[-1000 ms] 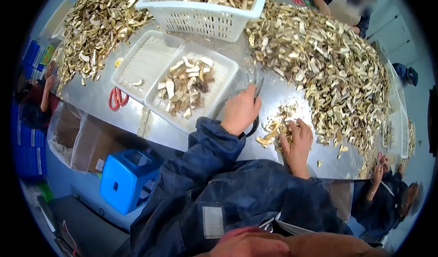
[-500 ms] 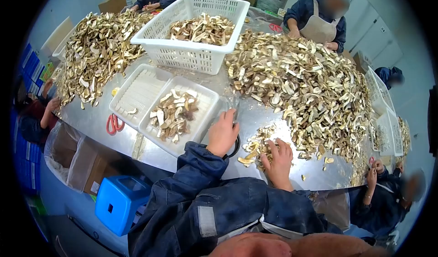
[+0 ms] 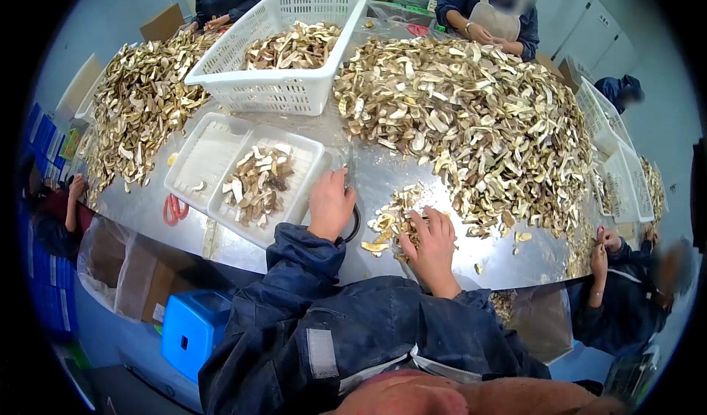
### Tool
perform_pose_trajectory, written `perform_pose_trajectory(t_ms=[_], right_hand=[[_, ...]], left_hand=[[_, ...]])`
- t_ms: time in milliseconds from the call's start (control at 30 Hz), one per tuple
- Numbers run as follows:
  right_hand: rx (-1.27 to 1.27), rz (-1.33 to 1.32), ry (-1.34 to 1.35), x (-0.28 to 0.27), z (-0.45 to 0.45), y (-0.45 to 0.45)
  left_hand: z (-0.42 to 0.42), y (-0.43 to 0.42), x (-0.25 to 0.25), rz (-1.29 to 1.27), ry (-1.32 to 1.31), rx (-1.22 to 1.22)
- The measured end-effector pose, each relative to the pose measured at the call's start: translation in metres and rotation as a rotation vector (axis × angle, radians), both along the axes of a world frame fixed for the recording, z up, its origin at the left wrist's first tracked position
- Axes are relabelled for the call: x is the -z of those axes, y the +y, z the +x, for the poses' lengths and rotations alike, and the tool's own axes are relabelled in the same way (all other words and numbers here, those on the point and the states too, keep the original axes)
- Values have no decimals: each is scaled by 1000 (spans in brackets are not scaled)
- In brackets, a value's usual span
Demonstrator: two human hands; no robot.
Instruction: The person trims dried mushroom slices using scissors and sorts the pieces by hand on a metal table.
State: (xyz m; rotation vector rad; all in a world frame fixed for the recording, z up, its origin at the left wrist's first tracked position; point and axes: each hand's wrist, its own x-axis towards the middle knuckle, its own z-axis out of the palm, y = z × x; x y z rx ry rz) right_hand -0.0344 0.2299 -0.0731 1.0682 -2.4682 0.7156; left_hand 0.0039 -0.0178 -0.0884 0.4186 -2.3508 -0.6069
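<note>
My left hand (image 3: 331, 203) lies on the metal table at the right edge of the divided white tray (image 3: 303, 201). Beside and partly under it are scissors with a black handle loop (image 3: 355, 223); the rest of them is mostly hidden. My right hand (image 3: 433, 251) rests with spread fingers on a small heap of pale mushroom pieces (image 3: 398, 210), its fingertips touching them. Sliced mushrooms (image 3: 258, 183) fill part of the tray's right compartment, and a single small piece lies in the left one.
A large mushroom heap (image 3: 471, 135) spreads at the right, another (image 3: 147, 98) at the left. Between them stands a white perforated basket (image 3: 272, 95) holding slices. Red-handled scissors (image 3: 175, 209) lie left of the tray. A blue stool (image 3: 193, 334) is below. Several people surround the table.
The view has tilted up and shifted, showing more of the far side and the people there. My left hand has settled lower beside the scissors; my right hand stays at the small heap.
</note>
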Motion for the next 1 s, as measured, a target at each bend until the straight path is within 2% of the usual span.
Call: perform_pose_trajectory(t_ms=[267, 400, 433, 533, 633, 767, 1000], right_hand=[[10, 0, 30, 0, 1, 2], [4, -4, 9, 3, -2, 4], [6, -4, -4, 4, -3, 5], [0, -39, -56, 7, -3, 8], [-40, -105, -33, 12, -6, 10], [-79, -200, -28, 15, -10, 13], [-88, -335, -133, 10, -8, 13]], left_hand=[[-2, 0, 2, -10, -67, -23], [8, 13, -19, -78, -29, -33], [15, 20, -30, -27, -73, 6], [35, 50, -40, -104, 33, 249], [42, 90, -37, -44, -111, 398], [24, 104, -14, -60, -160, 372], [7, 103, -8, -120, -182, 312]])
